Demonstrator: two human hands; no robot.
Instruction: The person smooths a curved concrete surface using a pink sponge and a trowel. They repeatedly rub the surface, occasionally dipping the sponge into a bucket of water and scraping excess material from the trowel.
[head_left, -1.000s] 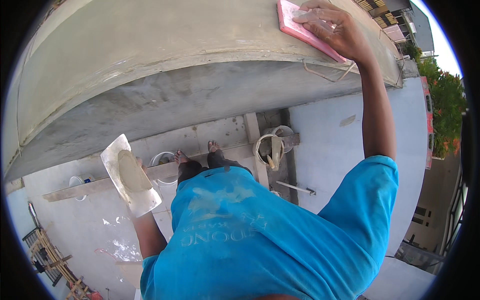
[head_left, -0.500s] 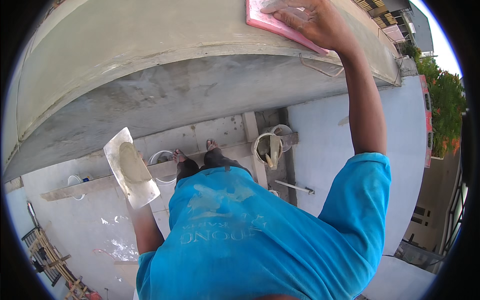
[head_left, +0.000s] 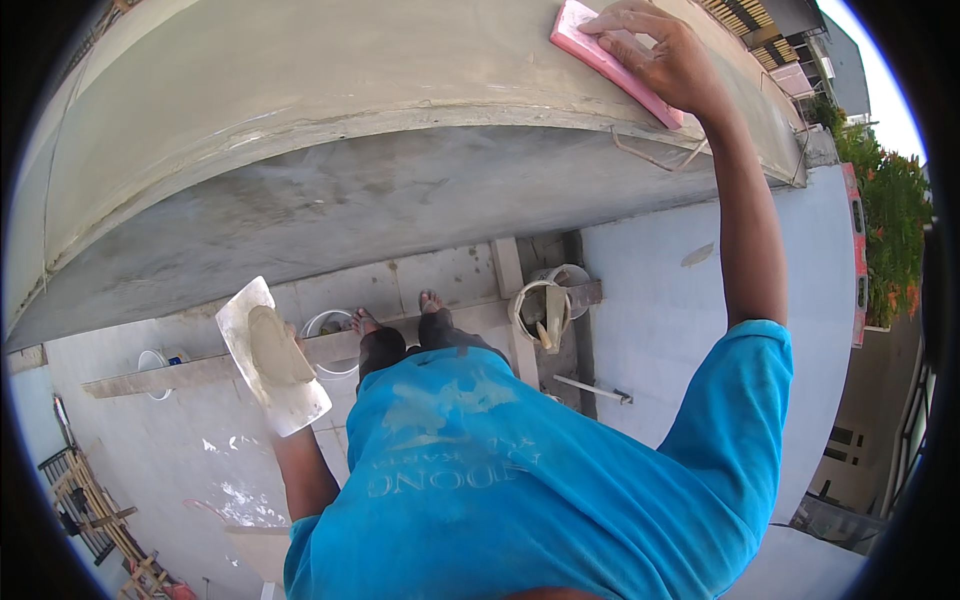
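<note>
My right hand (head_left: 672, 58) is closed on a pink, flat rectangular plastering float (head_left: 600, 52), thumb and fingers on its whitish back. The float lies against the grey-green plastered surface (head_left: 400, 75), close to its lower edge. Lower on the left, my left hand (head_left: 300, 342) supports a white rectangular mortar board (head_left: 250, 355) from beneath. A smooth mound of grey mortar (head_left: 277, 345) sits on this tilted board. Most of the left hand is hidden under the board; only a bit of it shows past the edge.
My feet (head_left: 365, 321) stand on a wooden plank (head_left: 200, 372) high above the floor. A bucket (head_left: 520, 310) with tools sits by the plank's right end. A bent metal rod (head_left: 655, 160) sticks out under the plastered edge. A pale wall (head_left: 650, 290) rises at right.
My right hand and the pink float have slid right along the plastered surface. The mortar board stays at the left, held much as before. The whole view has shifted slightly.
</note>
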